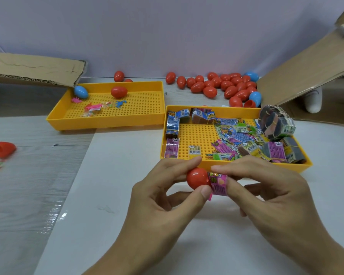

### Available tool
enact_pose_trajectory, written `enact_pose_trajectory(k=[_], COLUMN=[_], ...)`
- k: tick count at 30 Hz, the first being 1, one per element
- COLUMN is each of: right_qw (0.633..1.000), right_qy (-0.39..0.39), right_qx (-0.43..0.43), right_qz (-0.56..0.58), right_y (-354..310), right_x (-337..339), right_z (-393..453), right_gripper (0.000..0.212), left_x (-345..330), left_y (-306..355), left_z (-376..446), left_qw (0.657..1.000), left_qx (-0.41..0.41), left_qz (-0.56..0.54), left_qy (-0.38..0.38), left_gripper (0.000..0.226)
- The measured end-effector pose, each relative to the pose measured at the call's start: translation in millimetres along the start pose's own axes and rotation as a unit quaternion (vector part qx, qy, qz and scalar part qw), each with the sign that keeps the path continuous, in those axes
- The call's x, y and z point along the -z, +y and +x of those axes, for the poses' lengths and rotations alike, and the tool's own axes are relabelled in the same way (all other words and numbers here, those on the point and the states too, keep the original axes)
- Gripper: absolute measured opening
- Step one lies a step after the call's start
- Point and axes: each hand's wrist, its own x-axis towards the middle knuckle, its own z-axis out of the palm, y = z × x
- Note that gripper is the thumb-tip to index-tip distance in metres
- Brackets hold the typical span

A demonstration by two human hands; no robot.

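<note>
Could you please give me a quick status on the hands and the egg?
Left hand grips red egg. Right hand pinches pink packet against it. Yellow tray just beyond.

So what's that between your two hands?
A red egg in the left hand and a pink packet in the right hand, touching; the head view shows it.

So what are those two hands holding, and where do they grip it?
The left hand pinches a red plastic egg top and bottom between finger and thumb; the right hand pinches the right end of a pink printed wrapper.
</note>
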Motion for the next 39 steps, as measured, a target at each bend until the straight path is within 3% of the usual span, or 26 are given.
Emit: enact_pose_trajectory(k=[9,24,29,33,39], right_qw=[0.997,0.995,0.994,0.997,0.999], right_qy=[-0.003,-0.01,-0.024,-0.058,-0.032], right_qx=[-0.032,0.037,0.04,0.007,-0.019], right_qz=[0.069,-0.088,-0.103,-0.044,-0.038], right_y=[3.3,2.4,1.9,0.0,-0.1], right_x=[1.4,5.1,6.9,9.0,9.0], right_z=[1.7,1.8,2.3,3.1,2.1], right_gripper=[0.015,0.02,0.022,0.03,0.014], left_x=[1.0,1.1,1.3,2.2,-1.1], left_y=[1.0,-2.3,-4.1,-4.4,-1.6], left_z=[0.3,-0.5,-1.0,-1.8,-4.0], left_qw=[1.0,1.0,0.999,0.997,0.989], left_qx=[0.014,-0.003,-0.035,-0.069,-0.122], left_qz=[0.022,0.006,0.019,0.032,0.068], left_qy=[0.011,0.003,0.005,0.019,0.038], left_gripper=[0.033,0.03,0.028,0.032,0.037])
